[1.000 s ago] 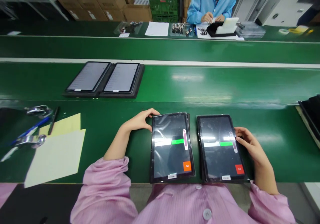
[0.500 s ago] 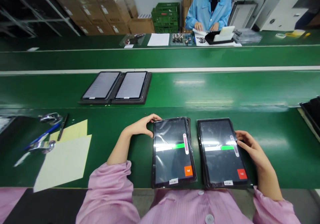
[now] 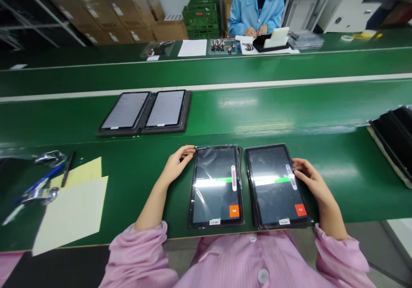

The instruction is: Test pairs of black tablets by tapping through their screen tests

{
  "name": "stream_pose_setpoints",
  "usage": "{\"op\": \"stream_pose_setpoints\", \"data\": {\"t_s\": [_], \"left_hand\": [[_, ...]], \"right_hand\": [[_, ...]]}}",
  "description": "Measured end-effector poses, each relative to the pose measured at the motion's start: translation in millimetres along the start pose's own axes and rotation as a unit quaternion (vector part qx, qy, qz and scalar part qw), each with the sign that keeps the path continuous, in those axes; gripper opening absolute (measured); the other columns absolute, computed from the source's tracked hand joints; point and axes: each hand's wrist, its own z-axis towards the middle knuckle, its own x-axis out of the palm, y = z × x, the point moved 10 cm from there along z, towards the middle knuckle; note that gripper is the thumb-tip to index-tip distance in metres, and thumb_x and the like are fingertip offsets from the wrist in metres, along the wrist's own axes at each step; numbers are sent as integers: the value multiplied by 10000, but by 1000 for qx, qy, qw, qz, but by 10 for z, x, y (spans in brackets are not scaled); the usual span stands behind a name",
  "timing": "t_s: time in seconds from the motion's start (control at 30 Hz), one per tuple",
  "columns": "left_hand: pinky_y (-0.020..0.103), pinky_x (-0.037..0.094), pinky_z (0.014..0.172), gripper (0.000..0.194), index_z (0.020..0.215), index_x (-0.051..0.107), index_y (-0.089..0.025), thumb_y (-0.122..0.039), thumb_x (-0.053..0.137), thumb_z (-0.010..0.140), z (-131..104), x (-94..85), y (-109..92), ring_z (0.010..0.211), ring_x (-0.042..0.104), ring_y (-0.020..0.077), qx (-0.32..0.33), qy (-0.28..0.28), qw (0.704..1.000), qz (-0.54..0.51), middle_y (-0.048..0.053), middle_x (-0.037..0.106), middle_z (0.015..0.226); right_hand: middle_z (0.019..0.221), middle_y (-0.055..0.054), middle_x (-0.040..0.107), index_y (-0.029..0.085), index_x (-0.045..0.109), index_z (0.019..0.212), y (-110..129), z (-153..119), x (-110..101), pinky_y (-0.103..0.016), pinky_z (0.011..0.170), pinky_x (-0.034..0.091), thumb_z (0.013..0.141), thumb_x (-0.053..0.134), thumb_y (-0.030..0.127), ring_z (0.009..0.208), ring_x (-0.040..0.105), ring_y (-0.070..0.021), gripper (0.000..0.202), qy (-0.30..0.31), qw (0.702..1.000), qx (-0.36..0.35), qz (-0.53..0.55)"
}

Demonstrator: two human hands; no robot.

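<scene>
Two dark tablets lie side by side at the near edge of the green bench, each showing a green bar and a "Fail" box. My left hand [image 3: 179, 162] rests at the upper left corner of the left tablet [image 3: 215, 202], its fingers bent loosely and apart from the thumb, holding nothing. At the right edge of the right tablet [image 3: 273, 204], my right hand [image 3: 307, 177] touches the side with fingers and thumb apart; its fingertips are partly hidden at the edge. Each tablet lies on a dark cover.
Two lit tablets [image 3: 164, 108] in dark covers lie farther back. Yellow and pale paper sheets [image 3: 72, 213], a black pen [image 3: 68, 168] and metal parts sit at left. Black cases [image 3: 394, 137] are stacked at right. A person in blue [image 3: 255, 11] works across the bench.
The view has shifted slightly. My left thumb has come nearer to my left fingers, by the left tablet's corner. My right hand stays at the right tablet's edge.
</scene>
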Motion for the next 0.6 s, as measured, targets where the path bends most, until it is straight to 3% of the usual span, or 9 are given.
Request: {"op": "stream_pose_setpoints", "data": {"t_s": [0.2,0.33,0.43,0.6], "left_hand": [[461,418,1084,732,1405,472,-207,-701,496,865,-736,225,184,1270,558,302,-102,-47,992,-60,154,595,1366],[461,432,1070,730,1424,466,-227,-686,515,858,-1249,352,326,1222,586,289,-170,-67,981,-59,125,622,1306],[434,489,995,750,1392,511,-212,-713,533,834,-1402,371,359,1086,639,269,-184,-73,977,-76,94,675,1150],[394,541,844,866,1347,566,-150,-798,547,772,-1421,265,414,845,637,228,-217,-111,963,-119,82,684,992]], "right_hand": [[1035,-38,608,338,534,1257,-75,-13,-13,-360,837,526,834,695,478,953,591,-227,473,-14,1000,-4,14],[1033,-38,601,339,527,1269,-83,-9,-5,-367,839,531,839,691,474,939,590,-222,479,-6,1000,-5,12],[1035,-39,599,342,529,1273,-79,4,2,-373,843,534,847,680,476,942,593,-224,471,1,1000,-7,1],[1026,-39,609,338,543,1263,-48,-6,4,-383,848,548,830,696,466,940,605,-230,477,-3,1000,-8,6]]}}
